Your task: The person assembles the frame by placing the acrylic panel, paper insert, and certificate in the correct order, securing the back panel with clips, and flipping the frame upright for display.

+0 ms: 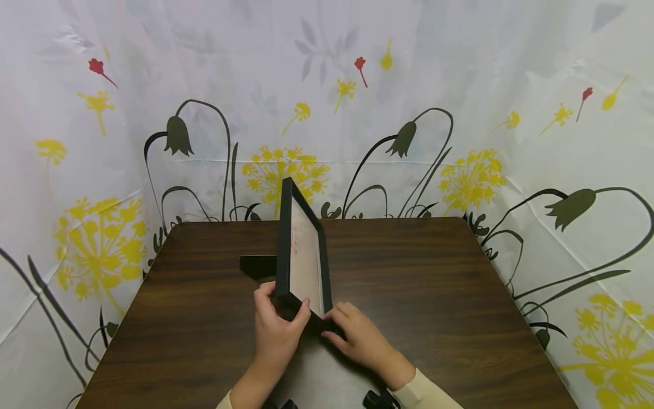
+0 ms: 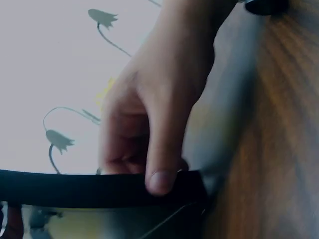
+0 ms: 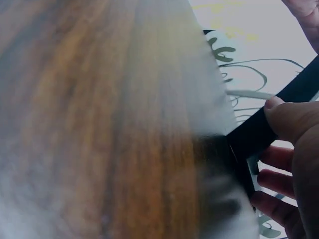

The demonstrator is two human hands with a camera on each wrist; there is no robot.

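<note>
A black picture frame (image 1: pixel 283 238) stands tilted on edge on the table, its face turned to the right. Inside the rim lies a pale insert (image 1: pixel 305 255) with small reddish print. Behind it a black flap (image 1: pixel 258 266), like a stand, juts out to the left. My left hand (image 1: pixel 278 329) grips the near side of the frame. In the left wrist view, the left thumb (image 2: pixel 162 181) lies over the black rim (image 2: pixel 75 189). My right hand (image 1: pixel 360 335) pinches the lower near corner; in the right wrist view, its thumb (image 3: pixel 276 112) presses the rim (image 3: pixel 256 132).
The dark wood-grain table (image 1: pixel 429 284) extends around the frame on both sides. A floral curtain (image 1: pixel 327 74) hangs behind and along the sides. Black wrist gear (image 1: pixel 378 399) shows at the bottom edge by the right sleeve (image 1: pixel 424 392).
</note>
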